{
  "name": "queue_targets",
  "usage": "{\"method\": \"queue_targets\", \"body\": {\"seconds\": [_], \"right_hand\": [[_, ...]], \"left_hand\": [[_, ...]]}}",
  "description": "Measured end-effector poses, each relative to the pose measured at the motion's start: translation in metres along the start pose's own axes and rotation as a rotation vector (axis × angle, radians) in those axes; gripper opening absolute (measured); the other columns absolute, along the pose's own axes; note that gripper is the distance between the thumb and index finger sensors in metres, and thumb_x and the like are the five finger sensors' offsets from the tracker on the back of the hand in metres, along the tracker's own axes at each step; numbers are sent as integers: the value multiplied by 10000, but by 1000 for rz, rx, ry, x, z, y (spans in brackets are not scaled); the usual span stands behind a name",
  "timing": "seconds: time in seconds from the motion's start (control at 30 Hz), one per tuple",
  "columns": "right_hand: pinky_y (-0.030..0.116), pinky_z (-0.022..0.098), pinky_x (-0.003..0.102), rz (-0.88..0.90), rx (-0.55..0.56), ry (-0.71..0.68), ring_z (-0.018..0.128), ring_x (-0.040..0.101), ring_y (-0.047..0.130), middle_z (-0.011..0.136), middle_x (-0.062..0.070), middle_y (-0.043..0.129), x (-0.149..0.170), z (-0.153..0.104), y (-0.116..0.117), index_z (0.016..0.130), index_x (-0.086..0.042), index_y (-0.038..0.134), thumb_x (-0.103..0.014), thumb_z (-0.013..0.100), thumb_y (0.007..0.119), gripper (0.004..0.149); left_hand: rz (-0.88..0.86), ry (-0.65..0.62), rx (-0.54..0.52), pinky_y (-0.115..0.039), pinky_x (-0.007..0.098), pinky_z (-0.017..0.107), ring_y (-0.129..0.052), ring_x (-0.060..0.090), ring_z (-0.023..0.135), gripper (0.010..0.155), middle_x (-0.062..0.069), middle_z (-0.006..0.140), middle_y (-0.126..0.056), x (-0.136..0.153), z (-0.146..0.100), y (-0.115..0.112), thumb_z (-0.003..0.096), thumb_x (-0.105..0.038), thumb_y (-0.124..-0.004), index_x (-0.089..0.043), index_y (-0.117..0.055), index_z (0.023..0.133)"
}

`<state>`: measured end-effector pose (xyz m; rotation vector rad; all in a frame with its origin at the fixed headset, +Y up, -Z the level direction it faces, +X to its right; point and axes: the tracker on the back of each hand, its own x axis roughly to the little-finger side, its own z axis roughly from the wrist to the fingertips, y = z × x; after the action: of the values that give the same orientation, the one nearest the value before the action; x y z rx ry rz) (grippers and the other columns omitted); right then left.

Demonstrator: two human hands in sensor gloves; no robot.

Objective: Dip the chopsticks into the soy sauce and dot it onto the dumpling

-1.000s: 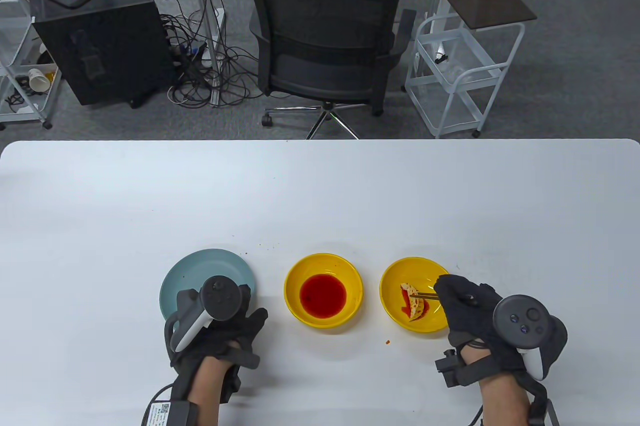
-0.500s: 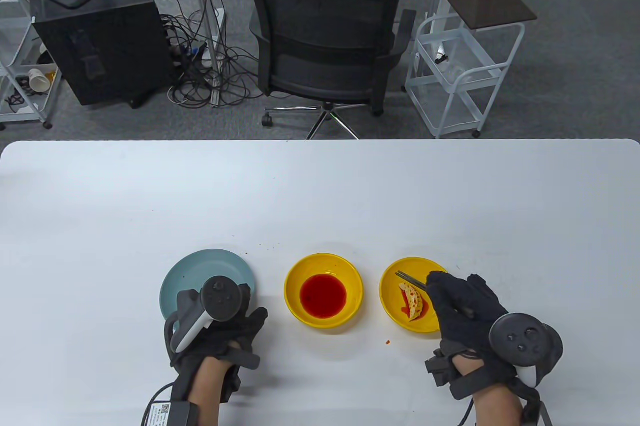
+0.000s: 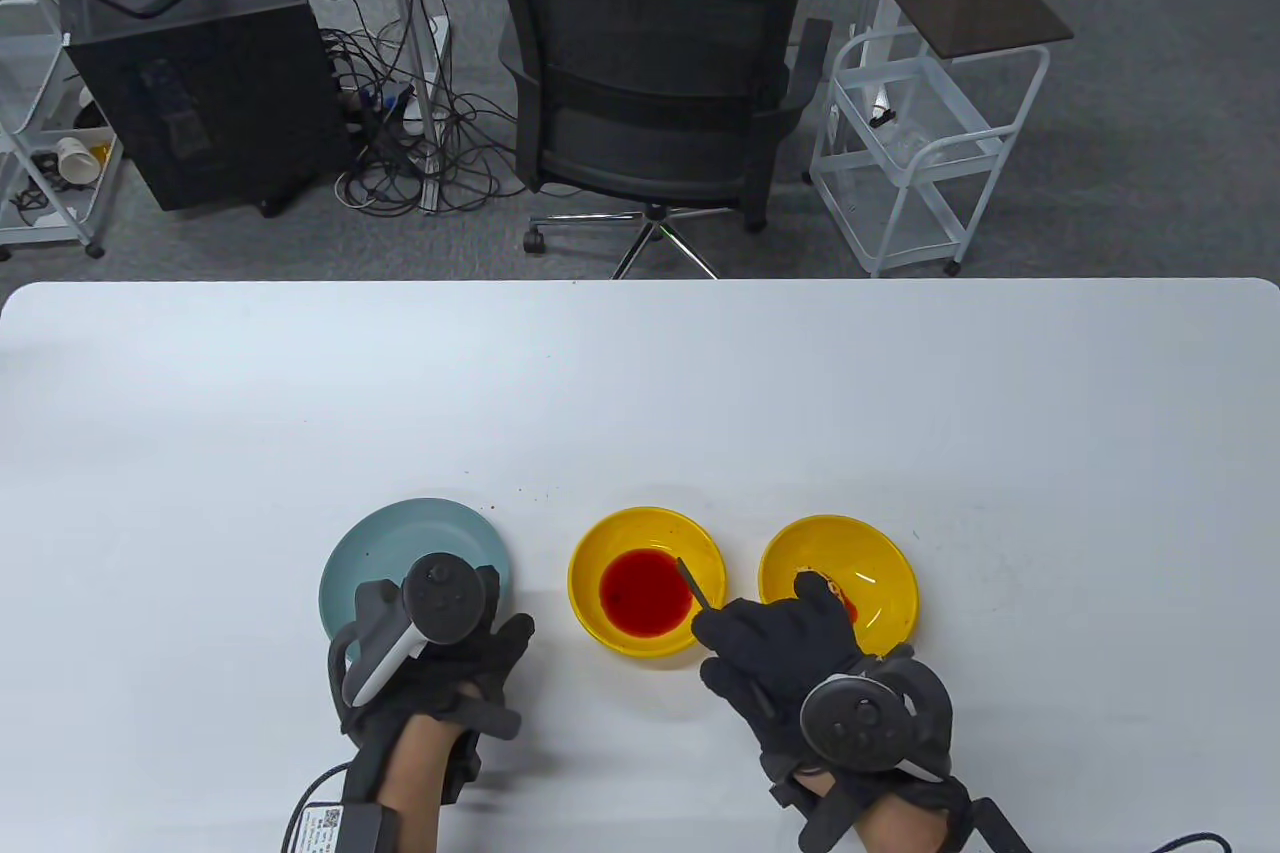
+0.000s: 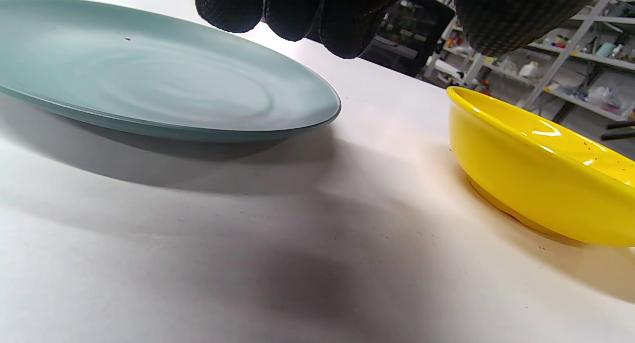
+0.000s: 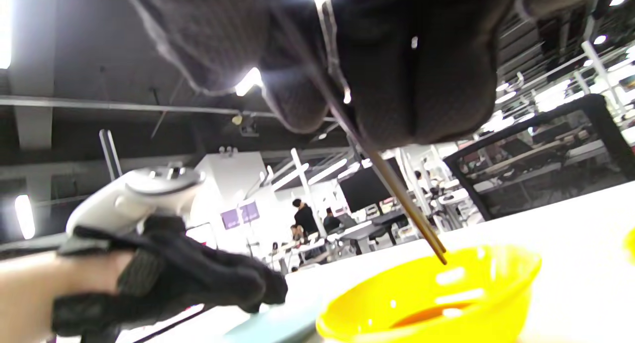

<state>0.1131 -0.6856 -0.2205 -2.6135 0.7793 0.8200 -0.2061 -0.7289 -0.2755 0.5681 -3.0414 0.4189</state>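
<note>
Right hand (image 3: 800,638) grip pinches chopsticks (image 3: 692,583), tips above the soy sauce bowl (image 3: 647,581). Left hand (image 3: 430,663) grip rests curled on the worktop (image 3: 640,393), holding nothing.

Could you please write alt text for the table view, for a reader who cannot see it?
From above, a gloved right hand holds chopsticks with their tips over the red sauce in the middle yellow bowl. To its right a second yellow bowl holds a partly hidden dumpling. The left hand rests on the white table at the near edge of a blue-green plate.
</note>
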Motion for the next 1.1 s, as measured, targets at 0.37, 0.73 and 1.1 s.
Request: {"method": "queue_targets", "body": {"seconds": [0.37,0.73,1.1], "right_hand": [[522,666,759,-23,-112,21,666,452,953,830,191,932,3,2,19,853,-226,848,-452,416,775,497],[506,668,761,-25,-181,42,700,459,924,866,197,896,5,3,30,858,-231,841,-453,419,767,498],[491,669,766,0,-198,58,713,469,906,877,202,878,6,2,30,867,-208,836,-450,423,766,511]], "left_hand": [[-8,-1,4,-351,734,719,-553,469,1059,773,88,1178,-483,0,0,-1,479,-636,-703,-194,-587,1102],[-8,0,6,-350,734,719,-552,471,1058,774,89,1179,-481,0,0,-1,479,-636,-703,-194,-585,1103],[-8,0,7,-351,735,719,-550,469,1060,773,87,1179,-481,1,1,-1,479,-636,-703,-196,-585,1103]]}}
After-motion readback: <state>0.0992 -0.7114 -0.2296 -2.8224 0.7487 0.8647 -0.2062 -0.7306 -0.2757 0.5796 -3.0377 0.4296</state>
